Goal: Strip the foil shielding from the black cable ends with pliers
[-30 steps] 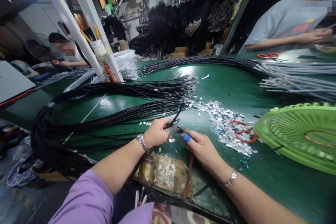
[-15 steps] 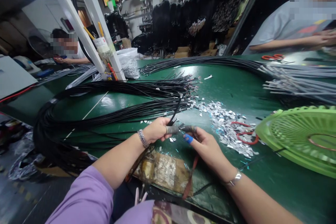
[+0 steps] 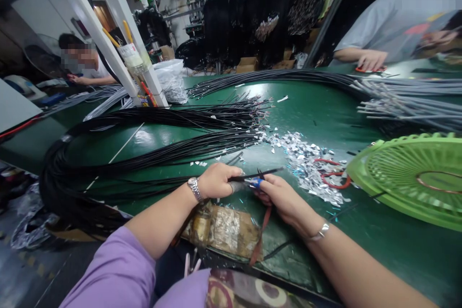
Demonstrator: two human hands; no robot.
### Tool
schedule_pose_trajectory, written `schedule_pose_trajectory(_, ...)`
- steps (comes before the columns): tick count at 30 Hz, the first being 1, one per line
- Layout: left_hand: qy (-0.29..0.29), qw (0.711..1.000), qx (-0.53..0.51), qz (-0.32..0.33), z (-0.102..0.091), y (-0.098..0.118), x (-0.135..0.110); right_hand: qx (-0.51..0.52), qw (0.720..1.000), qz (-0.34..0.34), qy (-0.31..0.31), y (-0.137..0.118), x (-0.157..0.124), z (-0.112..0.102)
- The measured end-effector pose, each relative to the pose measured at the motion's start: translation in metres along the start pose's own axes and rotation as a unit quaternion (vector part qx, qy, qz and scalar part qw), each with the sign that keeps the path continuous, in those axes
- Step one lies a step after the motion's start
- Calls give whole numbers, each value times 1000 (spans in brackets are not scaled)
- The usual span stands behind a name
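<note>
Far left of my side of the bench: a thick black bundle [image 3: 54, 168] bends round in a loop, its strands running right over the green tabletop [image 3: 306, 110]. Nearer me, a few loose strands [image 3: 144, 191] lead toward my left hand.

Left hand [image 3: 216, 182]: closed, thumb and forefinger pinching the black cable [image 3: 249, 176]. The cable comes out to the right from that pinch, so it lies directly between my hands, in front of me. Long axis runs left to right, the loose end pointing right and tipped slightly to the far side. The left hand is the one nearer its held part; the loose end passes just far of my right fingers.

Cable's look: thin, dark, matt, fairly straight over this short length. Detail at the tip too small to make out.

Right hand [image 3: 281, 195]: fingers bunched, thumb in a blue wrap [image 3: 256, 182] set close under the cable. Cannot tell whether it pinches the cable or only lies against it.

Further right, a spread of silvery scraps [image 3: 306, 166], red-handled scissors [image 3: 337, 182] lying at its right side, then a green slatted guard [image 3: 407, 178], like a fan's.
</note>
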State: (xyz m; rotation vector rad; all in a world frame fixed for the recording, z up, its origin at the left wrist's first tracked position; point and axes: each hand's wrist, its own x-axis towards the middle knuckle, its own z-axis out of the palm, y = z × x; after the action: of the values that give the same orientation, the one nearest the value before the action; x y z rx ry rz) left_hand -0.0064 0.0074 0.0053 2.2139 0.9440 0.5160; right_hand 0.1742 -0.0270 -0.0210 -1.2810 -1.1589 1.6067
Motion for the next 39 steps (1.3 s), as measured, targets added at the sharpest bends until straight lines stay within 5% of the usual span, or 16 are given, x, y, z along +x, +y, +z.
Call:
schedule_pose_trajectory(2, -3, 997, -73, -14, 0, -2, 2, 30, 999, -21, 23, 0, 0, -1)
schedule_pose_trajectory(6, -21, 970, -229, -78, -1, -3, 4, -39, 976, -197, 82, -1, -3, -6)
schedule_pose_trajectory(9, -30, 956, -270, -110, 0, -2, 5, -135, 942, -292, 90, 1, -7, -6)
schedule_pose_trajectory(13, -37, 954, -274, -118, 0, 1, 4, -172, 922, -331, 103, 6, -7, -3)
schedule_pose_trajectory(20, -65, 953, -272, -117, 0, 0, 5, -202, 924, -309, 103, 2, -6, -3)
schedule_pose_trajectory(24, -47, 978, -188, -77, 1, -2, 4, -190, 942, -263, 89, -3, -6, -2)
schedule_pose_trajectory(29, 44, 995, 86, -8, 2, 4, 0, -17, 992, -118, 33, -6, -6, 2)
schedule_pose_trajectory(33, 41, 983, 177, 3, 2, 8, -2, 130, 991, -27, 24, -7, -4, 0)
schedule_pose_trajectory(36, 35, 987, 156, -15, 1, 6, -1, 125, 988, -57, 70, -9, -2, -5)
schedule_pose_trajectory(39, 43, 995, 84, -31, 1, 1, 2, 2, 985, -147, 89, -10, -3, -12)
